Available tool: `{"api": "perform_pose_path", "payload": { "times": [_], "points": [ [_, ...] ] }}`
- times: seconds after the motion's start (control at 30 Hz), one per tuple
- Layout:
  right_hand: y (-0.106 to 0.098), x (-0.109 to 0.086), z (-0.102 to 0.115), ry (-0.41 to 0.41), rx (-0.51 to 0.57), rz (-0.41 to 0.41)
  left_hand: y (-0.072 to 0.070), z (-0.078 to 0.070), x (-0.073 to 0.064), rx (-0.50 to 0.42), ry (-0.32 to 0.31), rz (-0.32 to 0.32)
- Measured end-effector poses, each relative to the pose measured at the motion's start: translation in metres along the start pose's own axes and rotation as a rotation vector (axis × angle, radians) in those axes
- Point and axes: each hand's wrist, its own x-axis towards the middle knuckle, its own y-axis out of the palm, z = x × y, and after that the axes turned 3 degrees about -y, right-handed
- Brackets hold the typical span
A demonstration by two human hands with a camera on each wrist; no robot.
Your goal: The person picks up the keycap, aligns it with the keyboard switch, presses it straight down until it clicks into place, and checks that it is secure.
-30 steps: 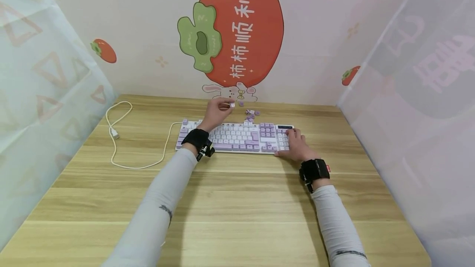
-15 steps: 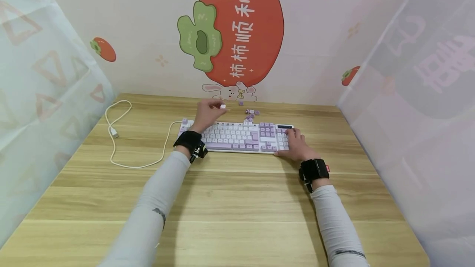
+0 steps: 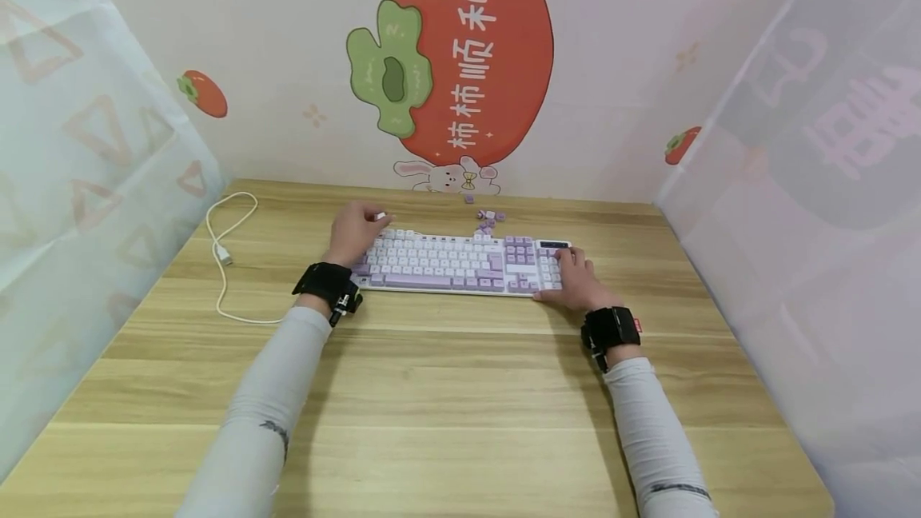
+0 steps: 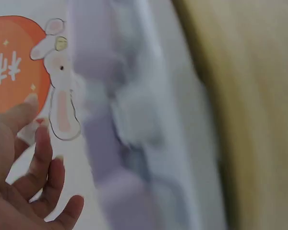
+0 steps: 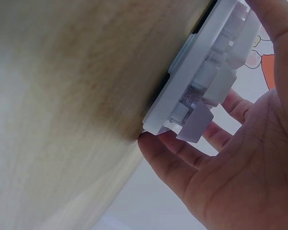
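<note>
A white and purple keyboard (image 3: 439,262) lies across the table. Between thumb and fingertips my left hand (image 3: 354,232) pinches a small white keycap (image 3: 380,217), over the keyboard's back left corner. In the left wrist view that hand (image 4: 19,182) is beyond the keyboard's blurred edge (image 4: 158,105), its little finger loosely bent. My right hand (image 3: 581,282) grips the keyboard's right end, thumb at the front edge and fingers over the number keys. The right wrist view has its fingers (image 5: 170,165) curled around the white end of the keyboard (image 5: 182,91).
Several loose purple and white keycaps (image 3: 487,222) lie behind the keyboard, and a single purple keycap (image 3: 469,199) sits nearer the wall. A white cable (image 3: 219,278) with a USB plug (image 3: 224,255) loops on the wooden table (image 3: 460,390) at the left. Printed sheets stand on three sides.
My left hand has moved left along the back of the keyboard to its left corner, carrying the white keycap. The right hand stays on the keyboard's right end.
</note>
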Motion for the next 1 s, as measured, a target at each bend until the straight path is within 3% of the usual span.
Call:
{"api": "perform_pose_path", "payload": {
  "times": [0.17, 0.27, 0.67, 1.0],
  "points": [
    [0.000, -0.002, -0.001, 0.000, 0.019, 0.000, -0.005, 0.012, -0.003, 0.009, 0.009, -0.062],
    [0.000, -0.002, 0.000, -0.003, 0.023, 0.005, -0.007, 0.014, -0.004, 0.014, 0.011, -0.042],
    [-0.001, -0.001, 0.001, 0.007, 0.009, 0.009, -0.015, 0.014, -0.002, 0.069, -0.052, 0.164],
    [-0.001, -0.002, 0.002, 0.009, -0.005, 0.004, -0.028, 0.022, 0.020, 0.140, -0.022, 0.448]
  ]
}}
